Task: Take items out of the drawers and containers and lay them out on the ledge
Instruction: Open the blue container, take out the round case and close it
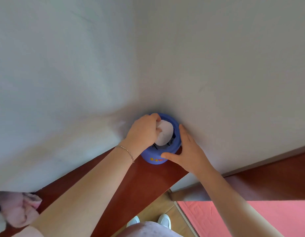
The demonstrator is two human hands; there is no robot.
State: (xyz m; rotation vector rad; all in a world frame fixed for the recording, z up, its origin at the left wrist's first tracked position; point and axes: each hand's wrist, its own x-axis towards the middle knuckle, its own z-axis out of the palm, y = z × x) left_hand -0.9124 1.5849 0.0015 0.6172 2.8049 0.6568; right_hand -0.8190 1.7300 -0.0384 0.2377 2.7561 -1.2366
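Left hand (143, 132) pinches white item (164, 133) inside blue container (161, 151); right hand (187, 151), fingers spread, steadies container.

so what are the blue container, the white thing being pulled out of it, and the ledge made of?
Blue container: probably plastic, smooth matte, rounded moulded rim.
White item: looks soft, like fabric or padding; matte, gripped by the left hand. Uncertain.
Ledge: reddish-brown wood or wood-look laminate, slight sheen; grain not resolvable.

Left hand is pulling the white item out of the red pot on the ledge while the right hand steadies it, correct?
Not quite: the pot is blue, not red, as the head view shows. The left hand grips the white item at its mouth, and the right hand steadies the pot on the ledge.
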